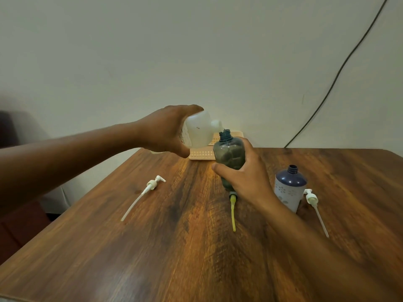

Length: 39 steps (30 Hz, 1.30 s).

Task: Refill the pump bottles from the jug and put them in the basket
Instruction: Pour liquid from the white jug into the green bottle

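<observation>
Left hand (168, 131) has its grip clamped round a translucent white plastic jug (199, 131), tilted with the spout just over the open neck of a smoky grey-green transparent plastic bottle (229, 158). Right hand (244, 182) has its grip wrapped round that bottle, held upright mid-counter. The wood-grain counter (174, 247) has open surface near the viewer and on the left, its left edge running diagonally. A cream perforated plastic basket (201, 153) sits at the far edge by the wall, largely hidden behind jug and bottle. A dark-blue-topped white patterned bottle (289, 190) stands open at right, with a white pump head (313, 200) just beside it. A second white pump (150, 186) lies left. A yellow-tubed pump (233, 210) lies near, its head hidden under the right hand. Liquid flow cannot be made out.
</observation>
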Each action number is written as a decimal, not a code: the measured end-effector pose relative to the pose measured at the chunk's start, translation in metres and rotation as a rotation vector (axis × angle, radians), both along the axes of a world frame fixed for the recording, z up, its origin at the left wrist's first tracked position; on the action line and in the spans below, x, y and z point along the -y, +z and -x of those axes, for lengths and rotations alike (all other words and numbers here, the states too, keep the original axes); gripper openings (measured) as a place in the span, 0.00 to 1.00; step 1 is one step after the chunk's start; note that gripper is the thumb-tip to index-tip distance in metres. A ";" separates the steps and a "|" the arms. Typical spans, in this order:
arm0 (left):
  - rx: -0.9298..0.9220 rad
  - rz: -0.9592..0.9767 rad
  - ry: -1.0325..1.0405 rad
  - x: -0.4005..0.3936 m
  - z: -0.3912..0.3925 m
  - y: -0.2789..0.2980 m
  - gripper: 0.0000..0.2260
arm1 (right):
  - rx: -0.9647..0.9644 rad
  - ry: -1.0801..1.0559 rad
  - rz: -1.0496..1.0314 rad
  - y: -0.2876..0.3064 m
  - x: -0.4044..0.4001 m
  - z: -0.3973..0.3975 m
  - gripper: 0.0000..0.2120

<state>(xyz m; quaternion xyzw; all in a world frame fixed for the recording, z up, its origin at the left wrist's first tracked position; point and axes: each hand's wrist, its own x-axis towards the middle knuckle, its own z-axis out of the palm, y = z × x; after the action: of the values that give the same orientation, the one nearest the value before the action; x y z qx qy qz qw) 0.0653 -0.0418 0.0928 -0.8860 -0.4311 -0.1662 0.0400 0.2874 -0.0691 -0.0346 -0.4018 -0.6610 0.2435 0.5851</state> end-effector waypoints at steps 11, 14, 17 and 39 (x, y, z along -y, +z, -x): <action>-0.011 -0.003 0.006 0.001 0.001 0.002 0.40 | 0.001 0.002 0.009 0.000 0.000 0.001 0.32; -0.017 -0.004 0.014 0.001 0.001 0.002 0.41 | -0.001 0.003 0.018 0.000 0.000 0.001 0.32; -0.024 -0.010 0.016 0.000 0.001 0.002 0.41 | -0.003 0.003 0.012 0.000 0.001 0.001 0.32; -0.031 -0.003 0.024 0.004 0.000 0.006 0.42 | -0.006 0.010 0.006 0.002 0.001 0.001 0.31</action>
<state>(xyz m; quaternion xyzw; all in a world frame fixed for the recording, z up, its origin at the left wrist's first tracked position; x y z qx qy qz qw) 0.0656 -0.0454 0.0986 -0.8832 -0.4407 -0.1525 0.0500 0.2865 -0.0702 -0.0328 -0.3993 -0.6605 0.2498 0.5847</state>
